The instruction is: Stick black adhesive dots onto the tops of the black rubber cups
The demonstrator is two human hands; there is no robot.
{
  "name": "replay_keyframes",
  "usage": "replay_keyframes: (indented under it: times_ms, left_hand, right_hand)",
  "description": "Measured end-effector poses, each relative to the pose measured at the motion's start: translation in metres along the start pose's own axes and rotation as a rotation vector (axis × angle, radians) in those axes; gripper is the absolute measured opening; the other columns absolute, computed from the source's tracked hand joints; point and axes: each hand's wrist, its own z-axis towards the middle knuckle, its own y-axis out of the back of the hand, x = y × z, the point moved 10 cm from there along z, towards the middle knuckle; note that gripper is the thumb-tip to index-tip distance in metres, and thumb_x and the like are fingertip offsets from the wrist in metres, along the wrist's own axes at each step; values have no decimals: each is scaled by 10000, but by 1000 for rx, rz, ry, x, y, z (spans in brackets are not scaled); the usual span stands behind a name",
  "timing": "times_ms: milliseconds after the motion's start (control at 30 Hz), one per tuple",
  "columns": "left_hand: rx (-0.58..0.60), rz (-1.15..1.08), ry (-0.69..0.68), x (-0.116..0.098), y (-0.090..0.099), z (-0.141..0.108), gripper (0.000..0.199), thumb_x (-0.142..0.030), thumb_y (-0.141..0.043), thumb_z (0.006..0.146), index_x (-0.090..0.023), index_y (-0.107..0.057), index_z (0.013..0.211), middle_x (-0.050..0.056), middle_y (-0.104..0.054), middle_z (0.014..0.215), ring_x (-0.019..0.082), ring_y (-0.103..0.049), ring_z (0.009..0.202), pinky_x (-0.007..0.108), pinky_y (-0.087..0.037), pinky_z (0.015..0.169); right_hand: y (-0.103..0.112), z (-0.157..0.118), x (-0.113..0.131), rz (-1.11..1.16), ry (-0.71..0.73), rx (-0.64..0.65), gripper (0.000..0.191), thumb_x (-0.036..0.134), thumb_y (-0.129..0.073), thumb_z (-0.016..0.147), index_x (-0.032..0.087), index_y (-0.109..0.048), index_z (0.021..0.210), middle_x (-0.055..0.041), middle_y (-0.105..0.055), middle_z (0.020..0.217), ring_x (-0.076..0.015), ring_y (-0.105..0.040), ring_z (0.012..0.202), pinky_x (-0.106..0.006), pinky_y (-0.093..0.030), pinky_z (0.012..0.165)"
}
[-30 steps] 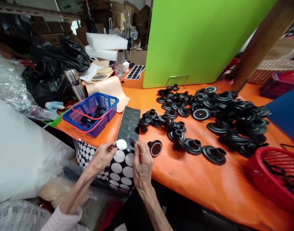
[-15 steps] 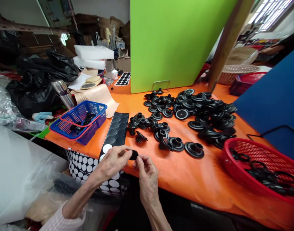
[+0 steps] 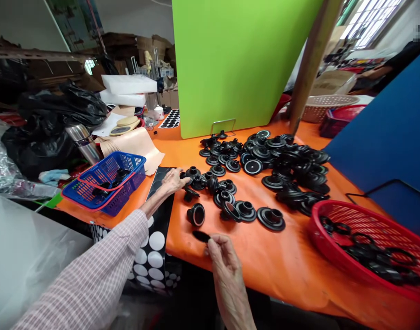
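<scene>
After parting from right hand (image 3: 227, 261), left hand (image 3: 174, 181) loosely open above white-dotted black sheet (image 3: 158, 240), fingertips on black rubber cup (image 3: 192, 172). Right hand closed in pinch on thin black disc (image 3: 201, 236), just above orange counter (image 3: 282, 270), near upright second cup (image 3: 196, 214). More cups heaped beyond.

"Where's the heap of moulded rubber fittings (image 3: 282, 169) from your side?"

"On the table (image 3: 272, 270), I've got a board (image 3: 240, 64) standing behind it."

"Baskets?"

"A handled basket (image 3: 105, 185) sits left of the heap, a second basket (image 3: 366, 243) right of it."
</scene>
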Motion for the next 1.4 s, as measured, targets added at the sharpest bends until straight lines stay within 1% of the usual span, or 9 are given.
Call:
replay_keyframes:
  times_ms: [100, 200, 400, 500, 567, 733, 933, 1100, 1400]
  left_hand:
    - [41, -167, 46, 5, -7, 16, 180, -119, -650, 690, -155, -605, 860, 129, -640, 1067, 312, -517, 1194, 479, -338, 1058]
    - [126, -402, 92, 11, -7, 9, 80, -185, -569, 793, -153, -567, 866, 110, -649, 945, 233, -610, 1019, 417, -453, 955]
    - [324, -844, 237, 19, 1, -49, 142, -294, -569, 848, -157, -579, 884, 89, -661, 837, 171, -639, 764, 333, -531, 734]
    - [404, -1174, 349, 23, 3, -84, 165, -317, -568, 877, -157, -602, 902, 88, -668, 888, 168, -629, 773, 274, -508, 643]
    - [418, -1270, 362, 26, 9, -106, 143, -275, -557, 890, -153, -615, 938, 92, -670, 949, 173, -634, 825, 251, -503, 639]
    - [286, -1092, 315, 52, 24, -157, 192, -207, -636, 836, -164, -616, 1022, 68, -664, 999, 157, -642, 800, 249, -528, 651]
    - [342, -1012, 308, 60, -2, -199, 394, -188, -699, 766, -183, -614, 1150, 69, -645, 1093, 179, -650, 875, 357, -571, 774]
    - [404, -1035, 316, 58, -17, -213, 424, -152, -681, 757, -197, -633, 1176, 81, -637, 1160, 234, -629, 1030, 415, -564, 856]
    - [475, -1018, 240, 55, -24, -220, 401, -154, -639, 780, -217, -670, 1175, 77, -650, 1190, 237, -638, 1033, 405, -544, 902]
  right_hand:
    - [-2, 0, 1, -30, -4, 62, 322, 526, -656, 779, 216, -598, 841, 22, -549, 729, -134, -527, 695, -251, -444, 696]
    - [-2, 4, 1, -22, -6, 101, 334, 528, -653, 783, 204, -599, 845, 24, -536, 688, -130, -502, 640, -255, -431, 638]
    - [0, 6, 7, -59, 8, 87, 364, 517, -704, 735, 198, -614, 887, 0, -581, 754, -122, -499, 623, -248, -425, 575]
    - [-2, 1, 21, -19, 79, 91, 482, 471, -735, 720, 249, -539, 1101, 42, -562, 685, -125, -502, 611, -240, -424, 576]
    - [-1, -3, 26, -11, 82, 99, 492, 457, -748, 714, 257, -518, 1100, 58, -542, 653, -119, -490, 598, -231, -412, 568]
    - [1, -15, 20, -5, -74, 117, 352, 507, -738, 712, 197, -581, 769, 29, -510, 666, -107, -458, 618, -229, -395, 589]
    - [-7, -30, 18, 57, -79, 97, 327, 483, -763, 673, 207, -598, 734, 4, -516, 777, -141, -508, 759, -257, -442, 704]
    - [-16, -37, 10, -13, -16, 60, 280, 470, -700, 740, 196, -640, 738, -56, -532, 1145, -207, -512, 1099, -320, -428, 920]
    - [-26, -44, 12, -81, 37, -8, 273, 454, -650, 750, 185, -627, 715, -40, -546, 960, -182, -535, 939, -309, -451, 824]
